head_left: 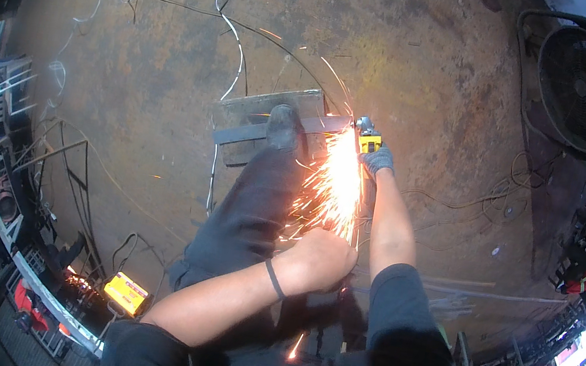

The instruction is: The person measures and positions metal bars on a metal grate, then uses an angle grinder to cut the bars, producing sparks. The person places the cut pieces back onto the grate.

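My right hand (pixel 378 161), in a grey glove, grips a yellow angle grinder (pixel 370 143) at the right end of a flat metal bar (pixel 241 135). A bright spray of sparks (pixel 342 183) streams from there back toward me and hides part of the cut spot. The bar lies slanted across a dark plate-like block (pixel 310 102). My shoe (pixel 284 129) presses on the bar's middle. My bare left hand (pixel 325 257) is closed in a fist near my knee, beside the sparks; its fingers are mostly hidden, and I cannot make out what they hold.
Cables (pixel 237 42) run over the rusty metal floor (pixel 417 65). A large round fan (pixel 581 90) stands at the far right. A yellow box-shaped machine (pixel 126 294) sits at the lower left, near metal frames (pixel 70 150). Looped cord (pixel 512 187) lies to the right.
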A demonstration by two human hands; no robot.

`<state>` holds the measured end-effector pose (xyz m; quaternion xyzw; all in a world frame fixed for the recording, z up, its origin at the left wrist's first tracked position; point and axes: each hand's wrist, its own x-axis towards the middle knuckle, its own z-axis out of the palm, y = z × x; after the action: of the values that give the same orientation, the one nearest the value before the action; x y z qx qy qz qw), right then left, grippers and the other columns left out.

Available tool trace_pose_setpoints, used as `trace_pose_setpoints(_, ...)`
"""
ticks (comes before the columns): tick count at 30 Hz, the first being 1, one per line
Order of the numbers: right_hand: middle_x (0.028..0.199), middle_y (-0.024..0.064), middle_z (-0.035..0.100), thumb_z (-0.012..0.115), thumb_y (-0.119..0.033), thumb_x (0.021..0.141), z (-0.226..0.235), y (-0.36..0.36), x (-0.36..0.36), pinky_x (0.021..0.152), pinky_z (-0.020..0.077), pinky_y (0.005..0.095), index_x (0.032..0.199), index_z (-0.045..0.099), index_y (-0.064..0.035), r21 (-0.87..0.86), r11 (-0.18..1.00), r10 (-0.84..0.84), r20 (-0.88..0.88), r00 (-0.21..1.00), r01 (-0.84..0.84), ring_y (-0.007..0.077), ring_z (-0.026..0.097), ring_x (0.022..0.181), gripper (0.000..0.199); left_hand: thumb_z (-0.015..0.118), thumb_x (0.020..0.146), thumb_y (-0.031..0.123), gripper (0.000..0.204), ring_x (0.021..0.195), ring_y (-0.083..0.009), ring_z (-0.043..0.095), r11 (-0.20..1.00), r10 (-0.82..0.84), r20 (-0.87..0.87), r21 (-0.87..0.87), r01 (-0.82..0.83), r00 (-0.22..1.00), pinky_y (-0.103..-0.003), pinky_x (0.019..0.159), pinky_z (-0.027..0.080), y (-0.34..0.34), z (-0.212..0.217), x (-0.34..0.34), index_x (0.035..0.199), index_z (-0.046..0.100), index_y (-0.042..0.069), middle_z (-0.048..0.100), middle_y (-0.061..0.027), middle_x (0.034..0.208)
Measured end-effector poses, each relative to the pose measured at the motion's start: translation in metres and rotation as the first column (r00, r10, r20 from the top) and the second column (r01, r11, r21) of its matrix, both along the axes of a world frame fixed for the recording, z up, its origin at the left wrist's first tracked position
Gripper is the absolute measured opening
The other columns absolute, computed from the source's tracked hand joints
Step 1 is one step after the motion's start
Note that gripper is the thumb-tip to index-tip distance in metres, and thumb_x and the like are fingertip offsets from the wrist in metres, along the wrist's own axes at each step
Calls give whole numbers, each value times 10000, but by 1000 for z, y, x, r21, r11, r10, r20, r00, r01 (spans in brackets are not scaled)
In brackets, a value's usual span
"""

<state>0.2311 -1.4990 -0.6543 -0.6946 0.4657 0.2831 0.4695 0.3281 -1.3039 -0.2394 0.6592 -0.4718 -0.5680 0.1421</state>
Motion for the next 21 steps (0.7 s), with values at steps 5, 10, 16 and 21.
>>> trace_pose_setpoints(5,1114,123,763,940,-165,614,0,0,-6,899,582,393,1227,685,-58,-9,1000,16,-50,999,-16,277,729,991,673,752,864,244,232,837,-362,760,999,-21,44,-41,23,999,-462,751,604,0,-8,-3,842,745,13,752,-197,836)
trace_pose_setpoints(10,1077,125,771,951,-188,617,11,-1,-7,865,599,412,1185,707,-55,-26,994,106,-132,986,-110,270,743,963,632,718,940,366,364,850,-370,757,1000,-20,23,10,20,1000,-462,745,601,-3,-9,1,838,745,17,754,-201,848)
trace_pose_setpoints(16,1055,100,759,924,-120,632,16,2,-10,822,600,388,1194,704,-67,-19,998,54,-133,990,-57,245,724,907,605,716,945,378,376,855,-374,758,999,-29,20,19,29,999,-469,742,602,-8,-6,3,839,748,19,753,-202,848)
trace_pose_setpoints(21,1079,139,771,941,-175,600,18,1,3,875,593,404,1170,712,-44,-33,999,32,-76,997,-34,276,744,980,628,740,909,316,304,809,-372,759,997,-62,27,46,60,998,-471,708,604,-11,-4,0,832,750,22,744,-199,805)
